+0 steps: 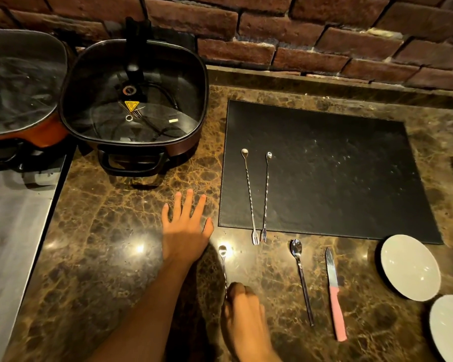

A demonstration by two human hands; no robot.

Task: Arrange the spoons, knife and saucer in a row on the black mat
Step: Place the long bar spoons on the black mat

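Note:
The black mat [332, 178] lies on the marble counter. Two long twisted bar spoons [249, 194] [266, 194] rest side by side on its left part, their fork ends hanging over the near edge. My right hand [243, 309] is shut on the handle of a third twisted spoon [223, 262] just below the mat's left corner. My left hand [186, 228] lies flat and open on the counter left of the mat. A plain spoon [301, 278] and a pink-handled knife [334, 291] lie on the counter below the mat. A white saucer [409, 267] sits at the right.
A second white saucer [450, 327] is at the bottom right corner. A black electric pot with a glass lid [134, 100] stands at the back left, an orange one [19, 84] beside it. The brick wall [298, 35] closes the back. A steel surface [11, 231] lies left.

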